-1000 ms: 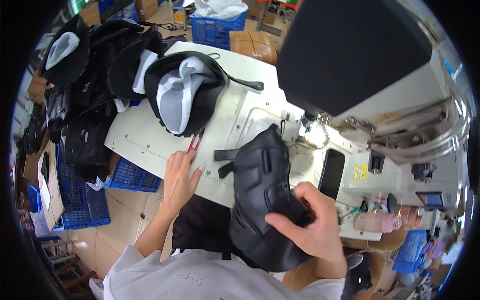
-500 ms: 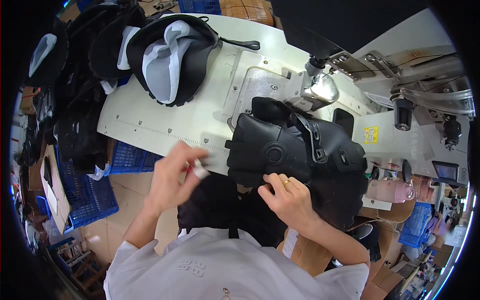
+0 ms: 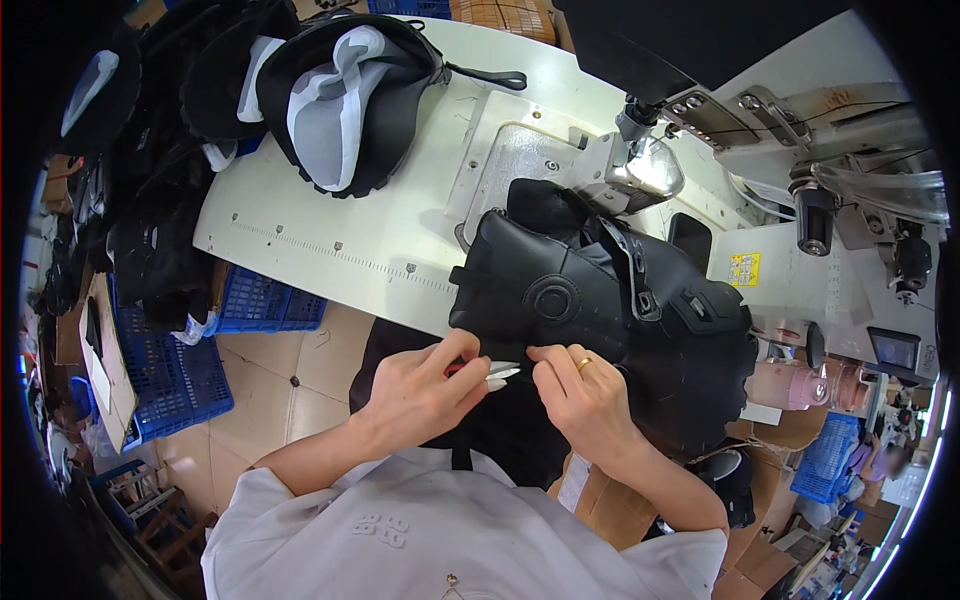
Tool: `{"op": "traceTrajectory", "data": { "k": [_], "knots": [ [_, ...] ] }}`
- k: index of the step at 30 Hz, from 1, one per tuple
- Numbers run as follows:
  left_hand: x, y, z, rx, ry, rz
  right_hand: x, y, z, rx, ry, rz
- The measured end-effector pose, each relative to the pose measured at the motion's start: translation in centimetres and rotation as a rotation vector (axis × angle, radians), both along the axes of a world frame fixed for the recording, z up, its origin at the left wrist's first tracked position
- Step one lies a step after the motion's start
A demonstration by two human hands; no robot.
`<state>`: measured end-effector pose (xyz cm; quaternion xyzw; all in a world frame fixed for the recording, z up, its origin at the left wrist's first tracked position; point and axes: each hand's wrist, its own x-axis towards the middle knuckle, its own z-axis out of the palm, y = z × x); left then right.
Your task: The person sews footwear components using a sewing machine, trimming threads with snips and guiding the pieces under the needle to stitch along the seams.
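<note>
My left hand (image 3: 420, 390) is closed around a small pair of thread snips (image 3: 504, 369), whose pale pointed blades stick out toward my right hand. A bit of red shows between the fingers. Thumb and fingers of my right hand (image 3: 588, 405) pinch the near edge of a black bag (image 3: 480, 320) of smooth, leather-like material; whether a thread is in the pinch is too small to tell. The bag has a round raised ring and a strap with metal fittings. It lies at the table's near edge, partly under the sewing machine head (image 3: 625, 175).
On the white table (image 3: 330, 225), a black piece with a grey-white lining (image 3: 335, 110) lies at the far left. Dark pieces (image 3: 150, 200) are heaped beyond it. A phone (image 3: 690, 240) lies beside the machine, near a pink bottle (image 3: 785, 383). Blue crates (image 3: 180, 390) stand at lower left.
My left hand has moved right and in to the bag's near edge, bringing the snips close to my right hand. The right hand keeps its pinch; the bag has shifted slightly.
</note>
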<state>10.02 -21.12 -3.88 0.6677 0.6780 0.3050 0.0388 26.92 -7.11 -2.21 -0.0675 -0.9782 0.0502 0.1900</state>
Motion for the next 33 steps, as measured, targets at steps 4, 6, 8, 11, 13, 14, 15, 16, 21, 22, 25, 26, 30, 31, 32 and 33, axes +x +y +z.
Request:
{"op": "traceTrajectory", "data": {
  "k": [4,6,8,11,13,14,15,16,21,22,25,26,30,31,32,33],
  "knots": [
    [-1.8,-0.3,1.2,0.133,-0.117,0.076,0.6,0.1,0.7,-0.001,-0.006,0.004],
    [-3.7,-0.7,2.2,0.292,-0.144,0.155,1.5,0.0,2.0,-0.022,-0.076,0.1],
    [-4.9,-0.8,4.7,0.33,-0.152,0.252,2.6,-0.6,3.8,-0.135,-0.13,0.139],
    [-6.8,1.9,5.3,0.259,0.004,0.2,3.7,-1.1,5.1,-0.23,-0.21,0.207],
    [-8.0,3.7,4.1,0.246,0.097,0.061,4.0,-1.4,4.9,-0.242,-0.25,0.239],
    [-8.3,4.2,3.8,0.228,0.184,-0.077,3.9,-1.6,5.1,-0.237,-0.247,0.237],
    [-8.3,4.4,3.8,0.232,0.183,-0.084,3.8,-1.7,5.1,-0.225,-0.26,0.239],
    [-8.3,4.7,3.8,0.238,0.199,-0.107,3.8,-1.7,5.1,-0.214,-0.272,0.242],
    [-9.1,3.8,4.9,0.191,0.263,-0.115,4.0,-1.6,4.8,-0.242,-0.234,0.218],
    [-9.2,3.7,4.8,0.191,0.265,-0.118,4.0,-1.5,4.7,-0.248,-0.238,0.221],
    [-9.2,3.6,4.5,0.19,0.326,-0.093,3.5,-1.5,4.7,-0.235,-0.221,0.239],
    [-8.9,4.0,4.2,0.211,0.311,-0.108,3.2,-1.6,4.6,-0.234,-0.219,0.243],
    [-8.8,5.3,1.9,0.297,0.311,-0.089,3.1,-1.7,4.5,-0.233,-0.199,0.229],
    [-8.7,5.5,1.9,0.281,0.237,-0.075,3.6,-1.7,4.5,-0.22,-0.214,0.208],
    [-8.7,5.5,1.9,0.263,0.161,-0.07,4.2,-1.6,4.4,-0.218,-0.216,0.148],
    [-8.8,5.4,1.9,0.303,0.059,0.005,4.9,-1.7,4.4,-0.24,-0.177,0.137]
  ]
}}
